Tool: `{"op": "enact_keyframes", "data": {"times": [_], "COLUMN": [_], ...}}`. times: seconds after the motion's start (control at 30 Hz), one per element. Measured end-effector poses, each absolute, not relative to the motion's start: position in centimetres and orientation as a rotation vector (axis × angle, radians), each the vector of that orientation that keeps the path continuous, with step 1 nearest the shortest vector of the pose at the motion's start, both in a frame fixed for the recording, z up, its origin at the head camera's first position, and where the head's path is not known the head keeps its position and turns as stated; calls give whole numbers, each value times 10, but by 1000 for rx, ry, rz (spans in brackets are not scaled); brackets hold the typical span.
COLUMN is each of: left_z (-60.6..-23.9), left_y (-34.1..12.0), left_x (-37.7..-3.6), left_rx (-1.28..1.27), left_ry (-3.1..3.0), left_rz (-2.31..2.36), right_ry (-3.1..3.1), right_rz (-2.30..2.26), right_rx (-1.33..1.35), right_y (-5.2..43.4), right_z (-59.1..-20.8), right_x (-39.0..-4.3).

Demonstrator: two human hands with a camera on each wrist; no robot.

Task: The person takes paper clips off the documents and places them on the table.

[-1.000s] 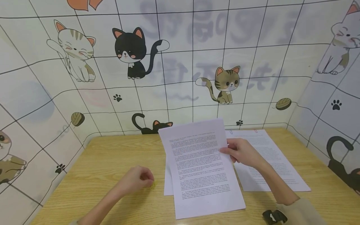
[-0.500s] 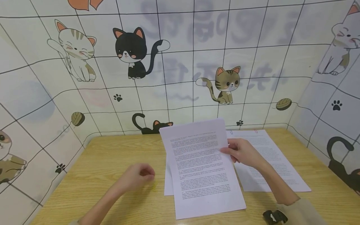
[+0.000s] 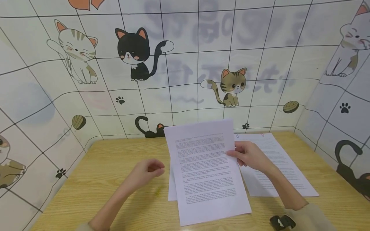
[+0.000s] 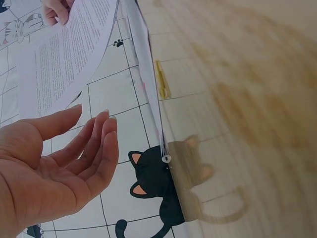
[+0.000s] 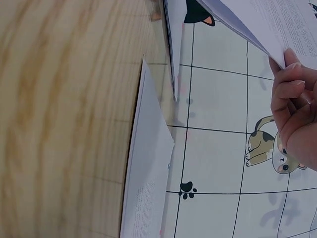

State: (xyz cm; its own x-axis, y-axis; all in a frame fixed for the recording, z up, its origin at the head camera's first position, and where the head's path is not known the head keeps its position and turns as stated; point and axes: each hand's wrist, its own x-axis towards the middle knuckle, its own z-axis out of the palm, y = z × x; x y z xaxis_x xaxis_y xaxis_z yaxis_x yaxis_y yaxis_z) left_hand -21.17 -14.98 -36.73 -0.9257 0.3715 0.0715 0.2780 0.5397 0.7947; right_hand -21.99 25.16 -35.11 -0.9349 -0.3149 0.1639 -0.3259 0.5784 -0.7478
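My right hand [image 3: 241, 156] pinches the right edge of some printed sheets [image 3: 202, 166] and holds them tilted up over the wooden table [image 3: 110, 166]; the thumb lies on the front page [image 5: 267, 20] and the fingers [image 5: 290, 94] curl behind. One more white sheet [image 3: 172, 189] lies flat under them. My left hand [image 3: 150, 170] hovers above the table just left of the sheets, palm open and fingers relaxed [image 4: 94, 124], holding nothing. A small yellow paper clip [image 3: 158, 191] lies on the table below it, also visible in the left wrist view [image 4: 162, 79].
A second printed stack [image 3: 274, 163] lies flat at the right, with a blue clip [image 3: 237, 135] and a pink clip [image 3: 263, 134] on its top edge. Cat-patterned walls [image 3: 185, 80] enclose the table on three sides. A black wrist strap [image 3: 281, 222] shows at the bottom right.
My left hand has lifted off the yellow clip and moved up and right toward the sheets, opening as it went; the clip stays on the table. The held sheets tilted slightly higher.
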Motion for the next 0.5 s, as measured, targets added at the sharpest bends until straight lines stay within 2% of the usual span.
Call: {"op": "enact_keyframes", "data": {"times": [0.27, 0.5], "left_z": [-363, -359], "left_y": [-139, -129], "left_x": [-216, -221], "left_rx": [533, 634], "left_ry": [2639, 2530], "left_rz": [1465, 1640], "right_ry": [-2732, -2707], "right_rz": [1379, 1428], "right_rx": [589, 562], "right_y": [253, 253], "right_z": [-351, -351], "right_x": [-222, -220]}}
